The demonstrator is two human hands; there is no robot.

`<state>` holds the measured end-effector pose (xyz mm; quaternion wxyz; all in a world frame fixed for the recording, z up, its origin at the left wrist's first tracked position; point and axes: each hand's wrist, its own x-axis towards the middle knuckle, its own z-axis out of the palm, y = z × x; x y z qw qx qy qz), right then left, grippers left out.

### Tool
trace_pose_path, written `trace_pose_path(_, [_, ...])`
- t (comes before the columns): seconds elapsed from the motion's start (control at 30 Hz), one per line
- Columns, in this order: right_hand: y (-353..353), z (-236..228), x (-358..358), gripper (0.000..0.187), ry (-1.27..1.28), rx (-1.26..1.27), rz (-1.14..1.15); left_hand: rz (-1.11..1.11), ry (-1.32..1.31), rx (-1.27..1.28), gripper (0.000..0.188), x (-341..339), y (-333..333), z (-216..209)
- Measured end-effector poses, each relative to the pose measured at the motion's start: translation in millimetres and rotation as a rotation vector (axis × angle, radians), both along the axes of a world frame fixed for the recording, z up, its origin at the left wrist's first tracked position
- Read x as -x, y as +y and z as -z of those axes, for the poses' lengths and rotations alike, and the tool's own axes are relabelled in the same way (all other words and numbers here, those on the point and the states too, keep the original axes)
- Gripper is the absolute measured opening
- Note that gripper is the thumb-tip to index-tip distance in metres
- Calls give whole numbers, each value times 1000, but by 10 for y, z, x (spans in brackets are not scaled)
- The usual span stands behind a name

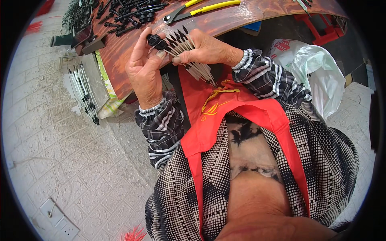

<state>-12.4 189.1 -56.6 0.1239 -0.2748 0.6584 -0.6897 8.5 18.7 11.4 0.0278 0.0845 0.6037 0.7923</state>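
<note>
My left hand [145,68] is raised at the table's near edge, its thumb and fingers closed round a short black ribbed plastic fitting [155,40]. To its right, my right hand [213,48] grips a bundle of thin white sticks with black tips [201,71]. The tips fan out upward between the two hands, and the lower ends hang down in front of my red apron [253,106]. The black fitting is right beside the tips of the bundle; whether a stick is seated in it I cannot tell.
On the reddish wooden table [120,72] lie a pile of black plastic fittings [132,14] and yellow-handled pliers [197,11]. A brown-grey metal holder [86,42] is at the left edge. More sticks [83,92] are low at the left; a white plastic bag [321,72] stands right.
</note>
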Motion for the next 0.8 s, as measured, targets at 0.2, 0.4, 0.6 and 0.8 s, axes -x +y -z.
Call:
trace_pose_path(0.2, [0, -1, -19, 45, 4, 50, -12, 11, -2, 27, 57, -8, -9, 12])
trace_pose_path(0.4, [-4, -25, -10, 30, -8, -3, -14, 12, 3, 49, 55, -4, -34, 23])
trace_pose_path(0.6, [16, -49, -31, 23, -27, 10, -9, 34, -13, -10, 51, -22, -50, 8])
trace_pose_path(0.8, [30, -71, -44, 20, 7, 32, 5, 60, -36, 13, 49, -19, -80, 57])
